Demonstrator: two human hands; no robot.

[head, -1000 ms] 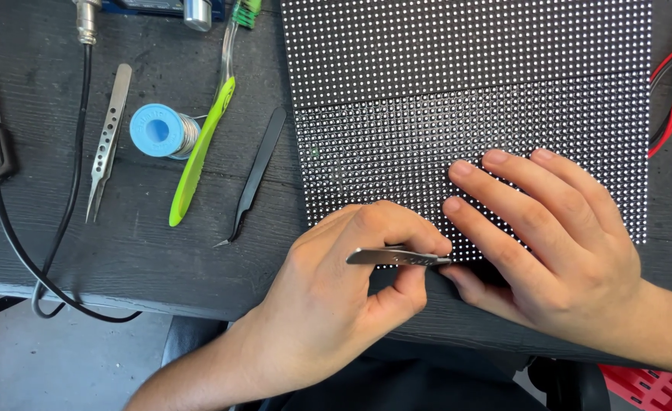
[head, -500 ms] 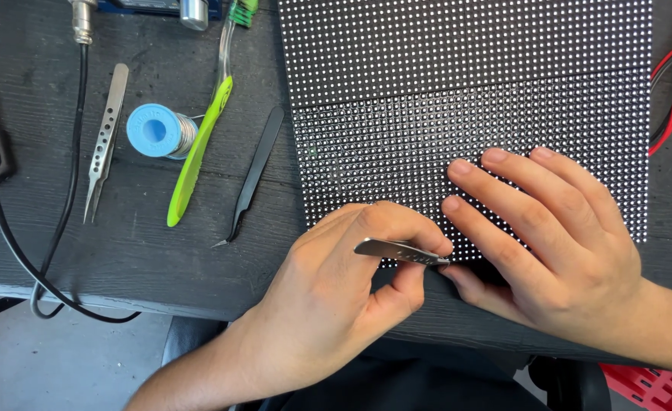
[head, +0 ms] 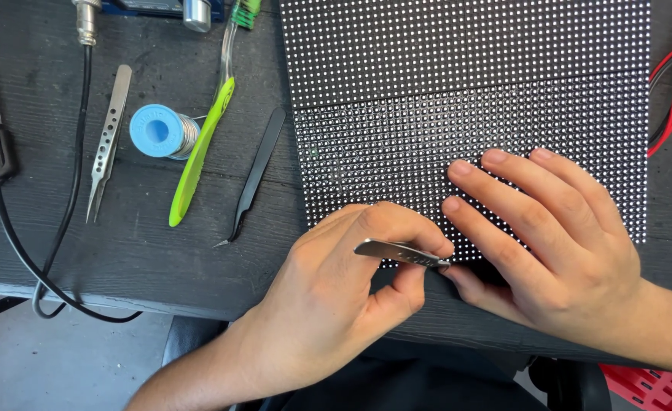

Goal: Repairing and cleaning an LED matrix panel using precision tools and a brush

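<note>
though partly hidden, left hand (head: 336,297) around metal tool (head: 401,253)

**Colours on your counter**

Your panel (head: 465,84) is black, gridded with pale dots. You see a lime-green brush handle (head: 199,148), a light-blue spool (head: 153,131), silver tweezers (head: 108,141), black tweezers (head: 254,175), red and black wires (head: 667,99), and a dark counter (head: 123,243).

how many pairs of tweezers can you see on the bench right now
3. Silver tweezers lie at the left by the solder spool; black tweezers lie beside the dotted panel; the left hand holds a third, metal pair, tips hidden.
</note>
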